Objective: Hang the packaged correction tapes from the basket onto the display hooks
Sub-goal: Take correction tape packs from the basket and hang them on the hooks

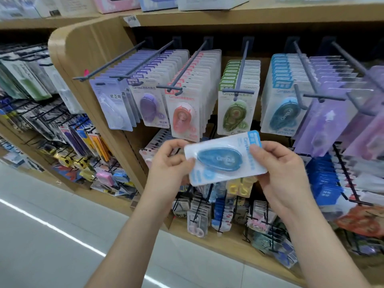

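Note:
I hold a packaged blue correction tape (223, 161) sideways in front of the display, its blue header pointing up and right. My left hand (170, 165) pinches its lower left end. My right hand (278, 169) grips its right end, thumb on the front. Above it runs a row of dark display hooks. The hook with blue correction tapes (299, 96) is up and right of the pack, with several matching blue packs (282, 104) on it. The basket is out of view.
Other hooks carry white (112, 104), purple (149, 104), red (182, 113) and green (236, 109) tape packs, and lilac packs (336, 113) at right. Lower rows hold scissors and small stationery (228, 208). A wooden shelf end panel (87, 59) stands left; tiled floor (52, 235) lies below.

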A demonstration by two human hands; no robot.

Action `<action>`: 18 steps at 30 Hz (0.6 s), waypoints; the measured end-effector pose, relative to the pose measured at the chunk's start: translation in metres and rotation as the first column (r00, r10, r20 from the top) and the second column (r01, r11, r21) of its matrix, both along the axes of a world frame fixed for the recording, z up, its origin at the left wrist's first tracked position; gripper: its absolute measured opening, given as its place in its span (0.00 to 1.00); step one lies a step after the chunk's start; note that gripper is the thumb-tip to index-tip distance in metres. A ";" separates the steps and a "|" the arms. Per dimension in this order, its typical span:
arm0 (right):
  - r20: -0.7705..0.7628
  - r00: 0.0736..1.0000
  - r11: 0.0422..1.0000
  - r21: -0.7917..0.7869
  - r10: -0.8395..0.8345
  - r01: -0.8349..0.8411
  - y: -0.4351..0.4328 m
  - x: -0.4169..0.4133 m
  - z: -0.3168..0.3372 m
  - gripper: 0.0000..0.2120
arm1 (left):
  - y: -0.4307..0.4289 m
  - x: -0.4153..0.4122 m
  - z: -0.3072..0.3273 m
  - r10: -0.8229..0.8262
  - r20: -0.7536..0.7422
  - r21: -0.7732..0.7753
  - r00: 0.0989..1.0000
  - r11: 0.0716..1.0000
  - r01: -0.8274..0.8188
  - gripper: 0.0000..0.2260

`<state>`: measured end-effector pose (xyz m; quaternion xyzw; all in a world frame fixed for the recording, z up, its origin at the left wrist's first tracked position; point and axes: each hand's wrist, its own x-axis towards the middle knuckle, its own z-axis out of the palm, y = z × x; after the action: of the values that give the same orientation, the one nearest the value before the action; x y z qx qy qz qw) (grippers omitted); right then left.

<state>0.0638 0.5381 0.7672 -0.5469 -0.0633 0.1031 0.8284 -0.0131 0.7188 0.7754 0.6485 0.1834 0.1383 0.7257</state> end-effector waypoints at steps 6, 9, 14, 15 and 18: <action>0.255 0.956 0.933 -0.287 -0.142 0.215 -0.012 0.007 0.009 0.10 | -0.014 0.012 0.008 -0.052 -0.048 0.225 0.997 0.972 0.062 0.15; 0.329 0.941 0.919 -0.344 -0.076 0.194 -0.017 0.004 0.013 0.09 | -0.034 0.027 0.025 -0.254 0.065 0.304 0.965 0.926 0.224 0.07; 0.313 0.944 0.937 -0.288 -0.102 0.197 -0.031 0.000 0.015 0.12 | -0.055 0.049 0.025 -0.377 0.078 0.387 0.923 0.865 0.321 0.07; 0.293 0.953 0.948 -0.272 -0.082 0.166 -0.037 0.001 0.015 0.13 | -0.059 0.053 0.024 -0.359 0.096 0.377 0.928 0.876 0.299 0.07; 0.181 0.980 0.977 -0.207 0.088 -0.050 -0.056 0.001 0.014 0.13 | -0.072 0.066 0.027 -0.273 0.190 0.281 0.943 0.935 0.214 0.05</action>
<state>0.0652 0.4818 0.7814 -0.6329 -0.1499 0.0855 0.7548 0.0527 0.6466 0.8022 0.7348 -0.0020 0.1423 0.6632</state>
